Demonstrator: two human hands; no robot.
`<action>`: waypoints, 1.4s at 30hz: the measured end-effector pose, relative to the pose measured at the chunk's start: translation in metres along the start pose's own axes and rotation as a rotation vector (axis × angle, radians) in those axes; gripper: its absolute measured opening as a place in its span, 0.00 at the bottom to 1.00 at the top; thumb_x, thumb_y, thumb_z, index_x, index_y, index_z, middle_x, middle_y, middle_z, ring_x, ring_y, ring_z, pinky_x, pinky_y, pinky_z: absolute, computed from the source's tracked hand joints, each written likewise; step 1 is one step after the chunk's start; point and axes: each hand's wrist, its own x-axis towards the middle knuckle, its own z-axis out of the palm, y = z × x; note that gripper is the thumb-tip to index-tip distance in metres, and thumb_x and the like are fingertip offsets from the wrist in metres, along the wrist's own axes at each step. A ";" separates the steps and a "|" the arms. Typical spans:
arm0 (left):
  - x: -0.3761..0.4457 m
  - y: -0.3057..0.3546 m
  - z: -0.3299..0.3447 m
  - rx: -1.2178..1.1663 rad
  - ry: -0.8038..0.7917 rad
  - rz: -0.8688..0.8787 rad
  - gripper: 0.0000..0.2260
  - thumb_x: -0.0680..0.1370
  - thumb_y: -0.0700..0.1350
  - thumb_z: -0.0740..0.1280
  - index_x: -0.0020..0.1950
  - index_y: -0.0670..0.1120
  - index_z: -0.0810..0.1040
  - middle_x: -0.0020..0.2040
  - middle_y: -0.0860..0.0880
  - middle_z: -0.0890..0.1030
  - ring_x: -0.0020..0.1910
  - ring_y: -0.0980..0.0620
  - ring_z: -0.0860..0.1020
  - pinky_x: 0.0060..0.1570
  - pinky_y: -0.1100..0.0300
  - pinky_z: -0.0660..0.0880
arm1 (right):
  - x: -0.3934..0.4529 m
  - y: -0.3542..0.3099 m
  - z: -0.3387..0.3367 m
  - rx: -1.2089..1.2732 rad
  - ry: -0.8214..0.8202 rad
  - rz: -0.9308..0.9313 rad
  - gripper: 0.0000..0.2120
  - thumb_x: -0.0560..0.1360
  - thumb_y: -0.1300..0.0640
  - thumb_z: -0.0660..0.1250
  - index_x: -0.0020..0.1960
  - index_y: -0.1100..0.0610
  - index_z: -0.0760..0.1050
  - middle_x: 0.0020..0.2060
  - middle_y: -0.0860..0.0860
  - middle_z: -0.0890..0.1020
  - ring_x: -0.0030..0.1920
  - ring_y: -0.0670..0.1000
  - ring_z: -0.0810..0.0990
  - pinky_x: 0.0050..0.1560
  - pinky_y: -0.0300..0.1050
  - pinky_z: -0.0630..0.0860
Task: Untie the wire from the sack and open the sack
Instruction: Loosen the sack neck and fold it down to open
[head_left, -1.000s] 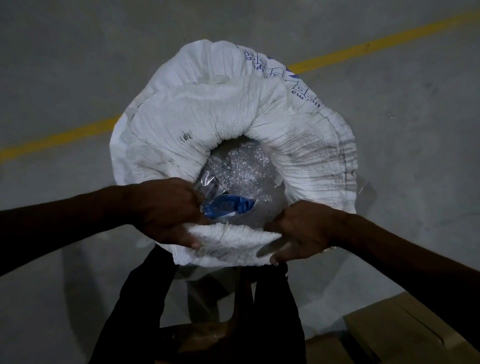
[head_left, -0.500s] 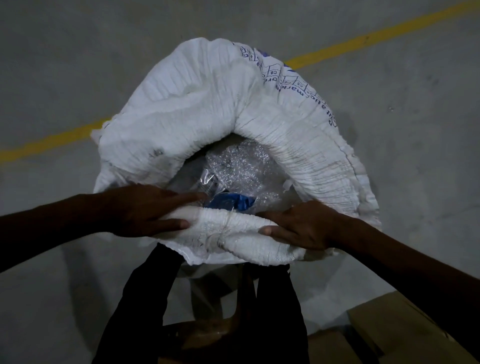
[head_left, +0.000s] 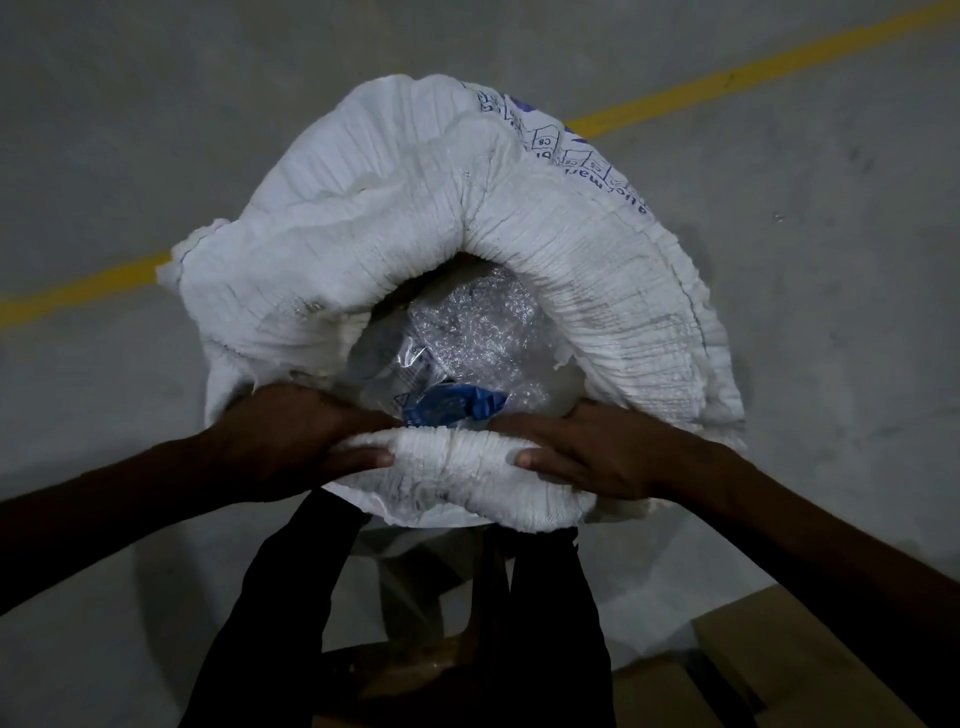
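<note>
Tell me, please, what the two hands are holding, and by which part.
Both the left hand and the right hand grip the white sack by the rolled near edge of its open mouth, thumbs on the outside.

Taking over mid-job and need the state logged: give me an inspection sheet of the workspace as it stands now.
Surface: grey concrete floor with a yellow line.
Job's things: white sack open, rim rolled down; clear plastic packaging and a blue item inside. Wire: nothing seen.
Clutter: cardboard box at lower right.
Grippers: left hand and right hand both grip the near rim.
Cables: nothing seen.
Surroundings: dim light; person's dark trousers below the sack.
</note>
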 end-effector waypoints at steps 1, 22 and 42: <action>0.004 0.000 0.000 0.037 0.048 0.049 0.28 0.78 0.77 0.45 0.68 0.69 0.73 0.52 0.55 0.87 0.49 0.51 0.87 0.44 0.58 0.80 | 0.003 -0.002 -0.001 0.017 0.011 -0.008 0.24 0.84 0.37 0.52 0.77 0.43 0.67 0.43 0.50 0.88 0.44 0.48 0.85 0.53 0.41 0.77; 0.004 0.030 -0.010 0.117 -0.620 0.071 0.34 0.71 0.74 0.42 0.79 0.74 0.55 0.71 0.56 0.78 0.67 0.55 0.77 0.52 0.66 0.59 | -0.008 -0.026 0.015 -0.223 -0.223 -0.021 0.25 0.83 0.35 0.48 0.54 0.44 0.81 0.47 0.49 0.87 0.49 0.52 0.84 0.64 0.53 0.68; 0.148 0.005 -0.034 -0.321 0.503 -0.137 0.27 0.80 0.41 0.66 0.80 0.41 0.68 0.72 0.41 0.78 0.70 0.44 0.75 0.70 0.60 0.68 | 0.124 -0.028 -0.024 0.590 1.298 0.560 0.29 0.69 0.67 0.60 0.71 0.65 0.73 0.68 0.63 0.77 0.71 0.60 0.72 0.76 0.48 0.61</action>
